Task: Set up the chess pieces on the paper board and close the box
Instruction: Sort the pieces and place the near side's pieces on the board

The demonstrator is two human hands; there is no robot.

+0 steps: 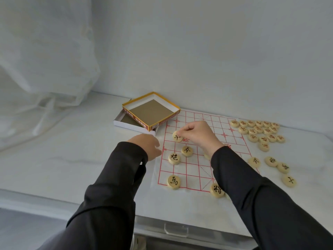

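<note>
A white paper board (pixel 212 127) with a red grid lies on the table. My right hand (pixel 198 134) pinches a round wooden piece (pixel 177 137) tilted just above the board's left side. My left hand (pixel 148 146) rests at the board's left edge with its fingers loosely curled, holding nothing. Several pieces stand on the board: one (pixel 187 151) just below the pinched piece, one (pixel 174 158) to its left, one (pixel 173 181) at the near left corner and one (pixel 217 190) on the near edge. The open box (pixel 126 121) lies beyond the board's far left corner, its yellow-rimmed lid (pixel 173 102) propped across it.
A cluster of loose pieces (pixel 259 131) lies right of the board's far corner. A few more loose pieces (pixel 278 167) sit nearer on the right. Sheer white fabric (pixel 45 60) hangs at the left. The table's front edge has a clear drawer handle (pixel 175 230).
</note>
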